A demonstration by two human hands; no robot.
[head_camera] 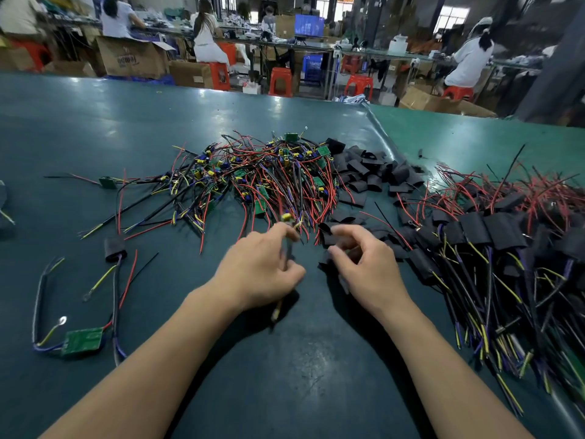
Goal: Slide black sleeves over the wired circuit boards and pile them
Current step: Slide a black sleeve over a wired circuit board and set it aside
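Note:
A tangled heap of bare wired circuit boards [269,172] lies mid-table. Right of it sits a scatter of flat black sleeves [364,172]. At the far right is a pile of sleeved boards [493,236] with their wires trailing toward me. My left hand [262,267] grips a wired board by its bundled wires [288,248], blurred, at the heap's near edge. My right hand [364,261] pinches a black sleeve [327,234] between thumb and fingers, just right of the left hand.
The green table mat [285,359] stretches in front of me. On the left lie a bare green board [83,340] with wires, one sleeved board [114,248] and another bare board [107,182]. Seated people, red stools and cardboard boxes stand beyond the table's far edge.

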